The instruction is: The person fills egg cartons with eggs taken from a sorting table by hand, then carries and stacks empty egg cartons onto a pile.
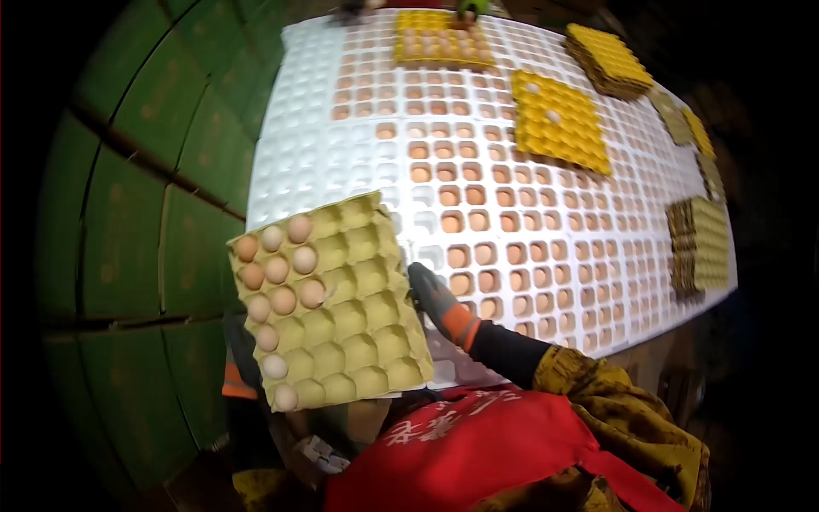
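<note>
A yellow-green egg tray [367,311] is tilted over the near left part of the white table, with several eggs [276,270] in its left cells and bare cells on the right. My right hand [435,299], in a grey and orange glove, is beside the tray's right edge, fingers pressed together; whether it holds anything there is hidden. At the tray's lower left, my left hand [243,363] is mostly hidden behind and under the tray. White foam trays [409,171] with square cells cover the table, many of them holding brown eggs [461,255].
A yellow tray [563,128] with a couple of eggs lies on the cells. Another yellow tray [444,43] with eggs is at the far side, near a co-worker's hand [469,10]. Tray stacks [699,243] stand along the right edge. Green crates [128,196] line the left.
</note>
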Tool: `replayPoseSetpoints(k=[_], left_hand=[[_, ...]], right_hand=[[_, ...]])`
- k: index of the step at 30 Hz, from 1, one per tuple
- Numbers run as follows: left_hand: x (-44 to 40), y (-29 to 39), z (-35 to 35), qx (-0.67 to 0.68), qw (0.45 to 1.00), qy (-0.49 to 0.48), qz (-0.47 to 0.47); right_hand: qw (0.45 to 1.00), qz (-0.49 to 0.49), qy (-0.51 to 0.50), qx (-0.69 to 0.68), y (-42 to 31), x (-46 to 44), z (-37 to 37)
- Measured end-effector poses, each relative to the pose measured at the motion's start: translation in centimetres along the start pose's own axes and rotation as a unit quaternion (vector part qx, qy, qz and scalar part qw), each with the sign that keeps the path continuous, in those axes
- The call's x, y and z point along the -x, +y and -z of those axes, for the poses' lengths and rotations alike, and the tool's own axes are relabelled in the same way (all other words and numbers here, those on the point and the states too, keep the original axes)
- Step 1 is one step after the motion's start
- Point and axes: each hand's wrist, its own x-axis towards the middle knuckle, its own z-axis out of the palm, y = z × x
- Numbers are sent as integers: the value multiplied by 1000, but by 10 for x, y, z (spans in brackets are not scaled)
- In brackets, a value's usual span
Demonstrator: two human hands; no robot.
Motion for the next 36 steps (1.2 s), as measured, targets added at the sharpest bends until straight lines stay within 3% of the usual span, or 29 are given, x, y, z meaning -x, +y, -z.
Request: replayPoseSetpoints(k=[2, 4, 7, 9, 11, 13, 15, 19, 20, 22, 23, 24, 25, 26, 27, 28, 30, 31, 33, 36], left_hand=[[-4, -7, -2, 31, 999, -10, -1], [-2, -13, -4, 58, 998, -11, -2], [7, -17, 0, 89, 996, -7, -8], [15, -18, 3, 108, 994, 3, -9], [21, -17, 2, 126, 992, 10, -16], [23, -15, -1, 143, 989, 17, -23], [27, -10, -6, 158, 987, 26, -31], [33, -4, -28, 196, 979, 3, -51], [33, -1, -40, 215, 975, -18, -57], [28, 2, -71, 279, 952, -108, -65], [19, -3, -90, 356, 905, -227, -49], [8, -13, -109, 433, 819, -377, -5], [13, 2, -152, 483, 646, -579, 114], [33, 4, -199, 426, 787, -445, 39], [81, 38, -271, 308, 906, -291, -4], [77, 28, -296, 269, 919, -289, -16], [72, 7, -345, 202, 936, -283, -47], [57, -14, -369, 289, 900, -326, -20], [67, -23, -403, 195, 929, -303, -89], [60, -29, -426, 46, 968, -234, -77]], right_hand=[[992, 75, 20, 102, 18, -11, -5], [988, -108, 40, -100, -24, -1, -25], [996, -49, 75, -18, -31, 6, -39], [998, -18, 48, 41, -36, 9, -36], [997, -12, 71, 29, -34, 9, -39], [991, -99, 84, 41, -53, 14, -36], [990, -124, 62, 0, -69, 24, -29], [994, -3, 107, 6, -58, 37, 3], [992, -26, 119, -27, -72, 41, 22], [989, 34, 140, 13, -77, 48, 74], [981, 100, 150, 72, -77, 51, 106], [968, 145, 163, 124, -78, 56, 139], [946, 192, 181, 187, -83, 62, 172], [916, 237, 206, 249, -87, 68, 205], [973, 86, 187, 102, -92, 70, 240], [976, -67, 202, -51, -97, 72, 276], [967, 12, 256, -15, -82, 76, 324], [960, -35, 279, -15, -64, 73, 367], [955, 14, 251, 155, -85, 96, 405], [949, 79, 198, 233, -78, 103, 434]])
